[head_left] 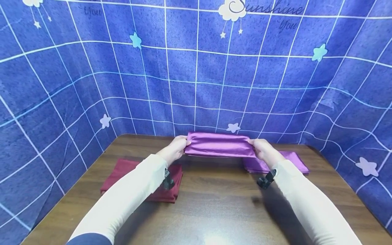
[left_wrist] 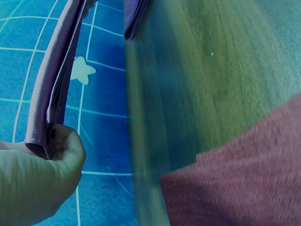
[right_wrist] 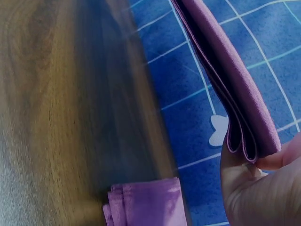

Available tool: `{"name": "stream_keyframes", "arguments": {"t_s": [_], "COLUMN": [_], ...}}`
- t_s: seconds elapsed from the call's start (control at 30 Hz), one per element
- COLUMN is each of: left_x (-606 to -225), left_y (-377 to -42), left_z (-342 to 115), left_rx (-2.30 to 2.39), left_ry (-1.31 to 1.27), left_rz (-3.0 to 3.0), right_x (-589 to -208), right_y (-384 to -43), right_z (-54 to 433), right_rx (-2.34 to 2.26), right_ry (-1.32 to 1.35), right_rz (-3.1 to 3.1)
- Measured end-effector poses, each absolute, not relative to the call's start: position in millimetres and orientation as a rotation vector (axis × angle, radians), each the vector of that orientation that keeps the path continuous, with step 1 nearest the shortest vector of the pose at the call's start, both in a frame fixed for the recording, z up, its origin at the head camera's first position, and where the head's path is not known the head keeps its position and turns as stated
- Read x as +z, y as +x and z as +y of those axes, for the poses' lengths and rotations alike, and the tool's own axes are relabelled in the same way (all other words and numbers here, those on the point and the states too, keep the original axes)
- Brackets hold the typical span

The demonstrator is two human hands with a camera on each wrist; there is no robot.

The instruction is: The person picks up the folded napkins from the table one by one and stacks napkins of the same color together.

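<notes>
A folded purple cloth (head_left: 220, 144) is stretched between both hands, raised over the far part of the table. The left hand (head_left: 177, 147) pinches its left end, thumb on the near side. At the opposite end the right hand (head_left: 262, 149) pinches the cloth the same way. Several stacked layers show at the cloth's edge in both wrist views, as on the purple cloth (right_wrist: 235, 103) in the right one. Below the left forearm lies a folded dark red cloth (head_left: 165, 190). Another folded purple cloth (head_left: 294, 161) lies under and behind the right hand.
The brown wooden table (head_left: 214, 197) ends at a blue curtain (head_left: 183, 68) with white grid lines and stars, which hangs behind and at both sides. Each wrist wears a small black camera, such as the left camera (head_left: 167, 180).
</notes>
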State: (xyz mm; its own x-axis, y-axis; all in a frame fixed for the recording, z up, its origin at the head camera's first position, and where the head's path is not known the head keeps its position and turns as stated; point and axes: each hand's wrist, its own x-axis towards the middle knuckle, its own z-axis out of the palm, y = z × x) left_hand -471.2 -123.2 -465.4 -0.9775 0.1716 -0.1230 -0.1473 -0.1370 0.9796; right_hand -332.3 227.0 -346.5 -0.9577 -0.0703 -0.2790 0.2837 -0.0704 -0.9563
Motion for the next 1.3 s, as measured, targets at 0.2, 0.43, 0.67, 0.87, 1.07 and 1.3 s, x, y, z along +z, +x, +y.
{"name": "stream_keyframes", "arguments": {"t_s": [0.2,0.43,0.67,0.87,1.07,1.3], "left_x": [-405.3,-415.0,-420.2,-421.7,-419.0,-367.3], "left_y": [-397.9,-405.7,-416.6,-413.7,-405.6,-341.1], "left_z": [-97.3,-89.5,-71.7,-61.8,-50.2,-31.9], "left_rx": [2.142,2.191,2.199,2.202,2.212,2.190], "left_ry": [-0.060,0.068,0.053,0.064,0.044,-0.078], "left_rz": [2.035,1.963,1.954,1.957,1.923,1.953], "right_x": [-349.4,-348.2,-345.7,-345.2,-347.0,-347.0], "right_y": [-331.2,-329.5,-327.6,-326.8,-326.0,-324.2], "right_z": [238.2,253.5,268.6,278.6,289.4,301.5], "right_rx": [-2.054,-2.075,-2.084,-2.056,-2.008,-1.964], "right_ry": [0.210,0.145,0.141,0.111,0.102,0.075], "right_rz": [1.976,1.989,2.022,2.004,2.017,1.993]}}
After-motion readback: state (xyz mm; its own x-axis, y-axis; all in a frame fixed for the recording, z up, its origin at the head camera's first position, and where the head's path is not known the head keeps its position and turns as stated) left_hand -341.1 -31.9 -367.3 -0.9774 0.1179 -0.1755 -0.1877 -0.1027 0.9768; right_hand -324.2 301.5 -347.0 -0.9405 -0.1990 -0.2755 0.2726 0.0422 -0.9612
